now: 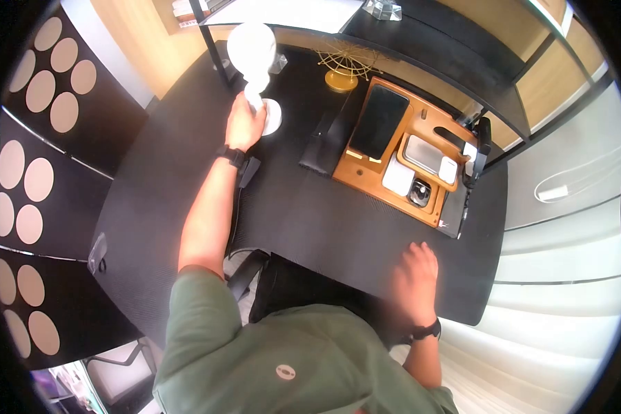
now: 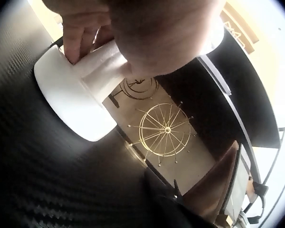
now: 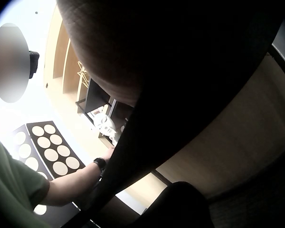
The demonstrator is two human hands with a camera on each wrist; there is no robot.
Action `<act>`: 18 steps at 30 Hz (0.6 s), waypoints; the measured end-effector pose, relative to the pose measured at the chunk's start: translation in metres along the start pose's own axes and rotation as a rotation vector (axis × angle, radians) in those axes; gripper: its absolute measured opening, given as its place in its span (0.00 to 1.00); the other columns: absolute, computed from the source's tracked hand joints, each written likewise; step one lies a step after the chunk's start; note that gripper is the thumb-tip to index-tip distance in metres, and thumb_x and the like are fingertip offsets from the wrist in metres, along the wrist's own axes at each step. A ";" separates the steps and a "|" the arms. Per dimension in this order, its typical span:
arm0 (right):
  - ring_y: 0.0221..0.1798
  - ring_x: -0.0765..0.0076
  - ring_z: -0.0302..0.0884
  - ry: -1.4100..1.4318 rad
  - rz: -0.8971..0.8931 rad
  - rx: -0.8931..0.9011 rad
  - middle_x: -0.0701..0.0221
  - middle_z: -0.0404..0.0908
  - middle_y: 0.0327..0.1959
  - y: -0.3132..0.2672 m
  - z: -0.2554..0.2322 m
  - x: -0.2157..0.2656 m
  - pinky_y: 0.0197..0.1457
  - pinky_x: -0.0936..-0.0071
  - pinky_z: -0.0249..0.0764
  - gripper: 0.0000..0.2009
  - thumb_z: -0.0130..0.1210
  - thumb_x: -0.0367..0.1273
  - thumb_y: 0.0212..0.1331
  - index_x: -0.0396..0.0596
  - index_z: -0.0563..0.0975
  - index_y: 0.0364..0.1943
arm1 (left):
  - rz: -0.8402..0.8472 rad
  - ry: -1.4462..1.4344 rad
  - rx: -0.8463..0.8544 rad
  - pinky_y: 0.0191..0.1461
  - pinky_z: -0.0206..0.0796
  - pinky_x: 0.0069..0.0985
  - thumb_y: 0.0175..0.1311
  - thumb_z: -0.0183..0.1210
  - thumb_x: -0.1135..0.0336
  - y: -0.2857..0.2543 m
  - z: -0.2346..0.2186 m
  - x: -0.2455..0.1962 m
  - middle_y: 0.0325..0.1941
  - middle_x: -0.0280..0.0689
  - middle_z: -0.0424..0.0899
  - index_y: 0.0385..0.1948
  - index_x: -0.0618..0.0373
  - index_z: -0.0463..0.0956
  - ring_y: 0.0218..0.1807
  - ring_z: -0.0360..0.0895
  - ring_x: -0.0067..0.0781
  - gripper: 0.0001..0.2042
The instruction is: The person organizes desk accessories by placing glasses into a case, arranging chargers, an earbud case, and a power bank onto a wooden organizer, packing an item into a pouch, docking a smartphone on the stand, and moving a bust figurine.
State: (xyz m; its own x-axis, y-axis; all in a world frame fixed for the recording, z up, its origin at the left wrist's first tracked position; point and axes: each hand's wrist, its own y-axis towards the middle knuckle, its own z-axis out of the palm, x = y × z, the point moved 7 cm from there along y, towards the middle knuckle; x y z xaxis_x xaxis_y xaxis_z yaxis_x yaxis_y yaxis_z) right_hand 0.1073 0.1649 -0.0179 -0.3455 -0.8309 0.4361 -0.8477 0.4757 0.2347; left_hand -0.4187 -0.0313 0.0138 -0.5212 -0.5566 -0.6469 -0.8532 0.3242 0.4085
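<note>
In the head view my left hand (image 1: 245,124) reaches to the back left of the black desk and grips a white ornament (image 1: 252,52) by its narrow stem. The ornament has a rounded top and a round base (image 2: 71,97), which sits right at the desk surface in the left wrist view. The left fingers wrap around the stem just above that base. My right hand (image 1: 415,279), blurred, is at the front right edge of the desk with loose fingers and nothing visible in it.
A gold wheel ornament (image 1: 345,69) stands at the back. A wooden organizer (image 1: 366,181) bears a black tablet (image 1: 379,121) and small white and grey devices. A black shelf (image 1: 455,34) rises behind the desk. White curtains (image 1: 566,255) hang at right; dotted black panels (image 1: 48,138) stand left.
</note>
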 end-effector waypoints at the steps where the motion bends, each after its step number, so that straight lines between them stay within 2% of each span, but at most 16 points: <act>1: 0.83 0.39 0.68 -0.004 0.002 0.001 0.57 0.81 0.73 0.000 0.000 0.000 0.88 0.38 0.58 0.18 0.70 0.30 0.63 0.41 0.87 0.57 | -0.005 0.004 0.001 0.72 0.74 0.48 0.75 0.67 0.58 -0.001 0.000 0.002 0.65 0.60 0.84 0.66 0.67 0.75 0.68 0.82 0.63 0.26; 4: 0.83 0.39 0.68 -0.008 -0.005 0.003 0.57 0.81 0.73 0.002 -0.001 0.001 0.88 0.38 0.58 0.18 0.70 0.30 0.63 0.41 0.87 0.57 | -0.036 -0.031 -0.001 0.73 0.74 0.48 0.75 0.66 0.59 0.000 0.001 0.006 0.65 0.59 0.84 0.67 0.66 0.74 0.68 0.82 0.63 0.26; 6: 0.83 0.39 0.68 -0.009 -0.004 0.001 0.57 0.81 0.73 0.001 0.000 0.001 0.88 0.38 0.58 0.18 0.70 0.29 0.63 0.41 0.87 0.57 | 0.065 -0.014 -0.075 0.67 0.76 0.47 0.75 0.67 0.59 0.000 0.001 0.005 0.60 0.60 0.86 0.66 0.67 0.75 0.61 0.85 0.61 0.25; 18: 0.84 0.39 0.68 -0.004 -0.009 -0.014 0.58 0.81 0.74 0.000 -0.001 0.002 0.88 0.38 0.58 0.18 0.70 0.29 0.63 0.41 0.87 0.57 | 0.044 -0.014 -0.084 0.68 0.75 0.47 0.75 0.67 0.61 -0.001 0.005 0.007 0.61 0.62 0.84 0.64 0.68 0.74 0.63 0.84 0.62 0.24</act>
State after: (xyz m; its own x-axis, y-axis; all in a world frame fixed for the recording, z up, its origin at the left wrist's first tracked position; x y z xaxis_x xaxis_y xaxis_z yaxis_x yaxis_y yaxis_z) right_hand 0.1067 0.1637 -0.0165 -0.3394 -0.8365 0.4301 -0.8450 0.4720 0.2512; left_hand -0.4215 -0.0321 0.0055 -0.5588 -0.5323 -0.6359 -0.8254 0.2824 0.4889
